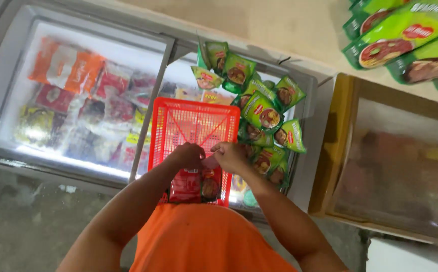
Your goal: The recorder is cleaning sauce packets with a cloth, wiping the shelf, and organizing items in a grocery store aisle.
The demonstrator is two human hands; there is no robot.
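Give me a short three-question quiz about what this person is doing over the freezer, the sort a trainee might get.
1. True or false: the red basket rests on top of the chest freezer.
2. What do the left hand and right hand hold together? A) a red packet B) a glass bottle C) a green packet
3. Which colour are the packets heaped just right of the basket?

Key
1. True; it sits on the glass lids.
2. A; both hands grip the top of the red packet.
3. Green; the green packets lie piled against the basket's right side.
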